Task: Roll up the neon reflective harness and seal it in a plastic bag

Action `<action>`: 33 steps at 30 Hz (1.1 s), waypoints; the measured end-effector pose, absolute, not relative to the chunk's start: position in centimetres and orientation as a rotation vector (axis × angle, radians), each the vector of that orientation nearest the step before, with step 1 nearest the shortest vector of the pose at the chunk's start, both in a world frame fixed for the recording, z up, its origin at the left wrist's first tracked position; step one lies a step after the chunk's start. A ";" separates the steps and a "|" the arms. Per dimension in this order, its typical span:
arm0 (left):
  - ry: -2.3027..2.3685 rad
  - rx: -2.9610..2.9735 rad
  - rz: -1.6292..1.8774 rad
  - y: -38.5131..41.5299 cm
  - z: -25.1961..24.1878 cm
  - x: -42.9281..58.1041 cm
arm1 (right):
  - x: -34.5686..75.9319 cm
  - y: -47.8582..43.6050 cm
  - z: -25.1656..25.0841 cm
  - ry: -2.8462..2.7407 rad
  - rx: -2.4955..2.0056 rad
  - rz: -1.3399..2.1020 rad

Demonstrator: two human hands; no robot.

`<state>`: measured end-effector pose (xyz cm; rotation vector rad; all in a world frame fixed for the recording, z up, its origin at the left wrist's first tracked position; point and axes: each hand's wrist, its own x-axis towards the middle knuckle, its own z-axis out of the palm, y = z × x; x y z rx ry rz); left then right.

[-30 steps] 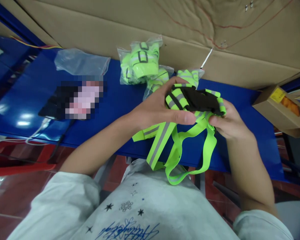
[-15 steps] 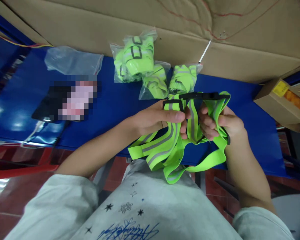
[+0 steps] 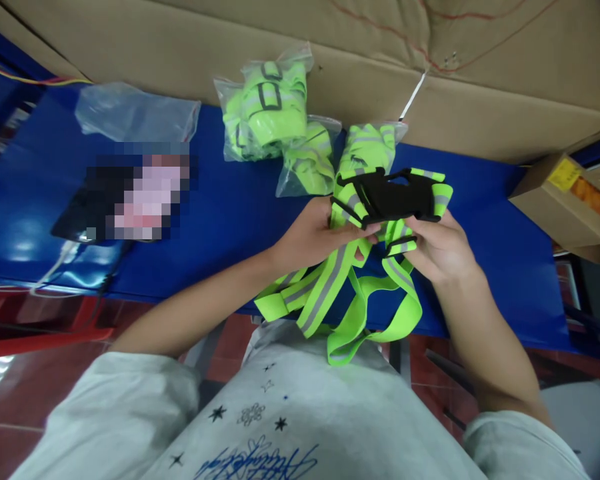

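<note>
Centre frame, left hand and right hand both grip a neon-yellow reflective harness (black panel on top) above the blue table; blue script on the shirt is unreadable.

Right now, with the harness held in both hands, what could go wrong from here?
1. The loose loops of the reflective harness hang past the table edge over the lap; they could twist or tangle.
2. The left hand and right hand pinch only the part by the black panel, so it might slip.
3. The bagged harnesses lie close behind; a swinging strap could nudge them.
</note>
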<state>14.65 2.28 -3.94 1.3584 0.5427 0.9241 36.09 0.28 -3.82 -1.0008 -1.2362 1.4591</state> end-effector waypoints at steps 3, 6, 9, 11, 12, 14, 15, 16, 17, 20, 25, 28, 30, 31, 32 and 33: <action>0.606 1.581 1.142 2.2 -4.7 14.7 | 35.4 0.2 -4.4 -1.315 -1.071 1.357; 0.571 1.617 1.202 2.1 -4.5 14.4 | 35.3 0.0 -5.1 -1.447 -1.093 1.203; 0.530 1.572 1.082 1.9 -4.2 14.4 | 35.3 -0.2 -5.8 -1.517 -1.129 0.963; 0.551 1.568 1.012 1.7 -4.2 14.7 | 35.1 -0.4 -6.0 -1.566 -1.150 0.803; 0.574 1.574 0.996 1.6 -4.3 14.9 | 35.0 -0.5 -5.9 -1.605 -1.144 0.734; 0.618 1.588 0.986 1.4 -4.8 15.3 | 34.8 -0.6 -5.7 -1.705 -1.104 0.668; 0.631 1.591 0.988 1.5 -5.0 15.4 | 34.8 -0.5 -5.4 -1.751 -1.072 0.689; 0.635 1.589 0.989 1.5 -5.4 15.5 | 34.9 -0.4 -5.1 -1.786 -1.038 0.745; 0.632 1.584 0.985 1.7 -5.7 15.4 | 35.2 -0.3 -4.7 -1.801 -1.011 0.828; 0.614 1.581 0.958 2.2 -6.7 15.1 | 36.3 0.0 -3.4 -1.728 -0.958 1.150; 0.613 1.537 0.954 1.9 -7.5 15.0 | 36.7 0.2 -2.7 -1.523 -1.110 1.288; 0.669 1.470 0.999 1.1 -6.8 15.3 | 36.0 0.1 -3.1 -1.472 -1.177 1.083; 0.697 1.432 1.017 0.6 -6.3 15.6 | 35.4 -0.3 -3.0 -1.463 -1.197 0.928; 0.690 1.407 1.007 0.4 -6.2 15.7 | 35.1 -0.5 -2.8 -1.475 -1.223 0.833; 0.665 1.365 0.987 0.3 -6.2 15.8 | 34.8 -0.9 -2.6 -1.499 -1.252 0.729; 0.620 1.308 0.954 0.2 -6.2 16.0 | 34.5 -1.2 -2.3 -1.531 -1.275 0.631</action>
